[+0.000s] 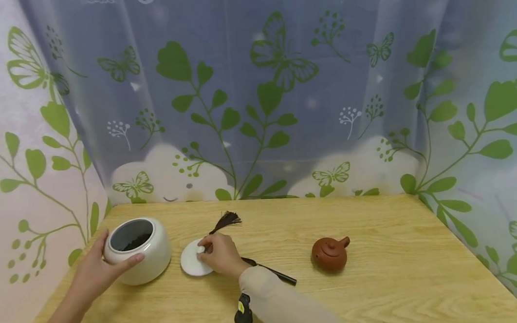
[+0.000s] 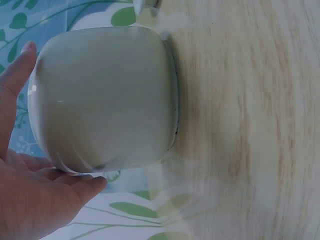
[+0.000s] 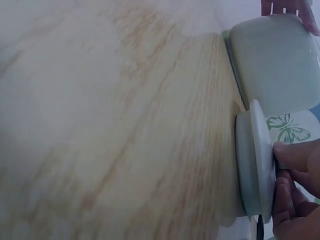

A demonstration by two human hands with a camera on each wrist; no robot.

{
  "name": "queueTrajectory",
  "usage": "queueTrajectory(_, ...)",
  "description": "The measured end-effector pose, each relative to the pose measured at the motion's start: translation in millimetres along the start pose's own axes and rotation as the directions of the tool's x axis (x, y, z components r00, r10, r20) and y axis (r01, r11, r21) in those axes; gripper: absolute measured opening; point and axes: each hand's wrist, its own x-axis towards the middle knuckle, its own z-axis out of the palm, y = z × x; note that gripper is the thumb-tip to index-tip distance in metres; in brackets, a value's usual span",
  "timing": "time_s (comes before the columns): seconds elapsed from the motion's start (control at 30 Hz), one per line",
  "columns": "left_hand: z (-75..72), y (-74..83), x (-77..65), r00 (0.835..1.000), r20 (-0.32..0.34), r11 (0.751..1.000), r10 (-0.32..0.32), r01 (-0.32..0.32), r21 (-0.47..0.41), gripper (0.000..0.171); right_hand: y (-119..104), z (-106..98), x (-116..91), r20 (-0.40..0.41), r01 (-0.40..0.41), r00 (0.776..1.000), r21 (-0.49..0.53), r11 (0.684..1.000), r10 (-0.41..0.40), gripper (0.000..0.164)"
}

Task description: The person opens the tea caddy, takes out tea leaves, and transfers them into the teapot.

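On the left of the table, my left hand point(image 1: 91, 275) holds the side of a white ceramic jar point(image 1: 156, 259), thumb at the front and fingers on the far side. The jar has no lid on, and dark loose bits like tea leaves point(image 1: 140, 242) show inside. In the left wrist view, the thumb and fingers of the left hand point(image 2: 45, 200) lie along opposite sides of the jar near its top. Just right of the jar, my right hand point(image 1: 223, 256) pinches the knob of the white lid point(image 1: 192, 262). The right wrist view shows the lid point(image 3: 257, 165) low at the tabletop.
Behind the right hand lies a dark tassel-like brush end point(image 1: 227, 220). A thin dark rod point(image 1: 282, 276) sticks out beyond the right forearm. Farther right stands a small reddish-brown clay teapot point(image 1: 329, 256). A patterned curtain point(image 1: 239, 133) hangs along the table's back edge.
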Motion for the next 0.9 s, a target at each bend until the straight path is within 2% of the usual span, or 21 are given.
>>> queueTrajectory(0.37, 2.3, -2.7, 0.8, 1.0, -0.007, 1.0, -0.031, 0.031, -0.007, 0.113, 5.5, 3.4, 1.8, -0.033, 0.036, 0.999, 0.005, 0.999, -0.036, 0.013)
queueTrajectory(0.9, 2.0, -3.3, 2.1, 0.999, 0.009, 0.999, -0.048, 0.048, 0.01, 0.115, 5.9, 2.5, 0.9, -0.033, 0.036, 0.999, 0.049, 0.998, -0.034, 0.014)
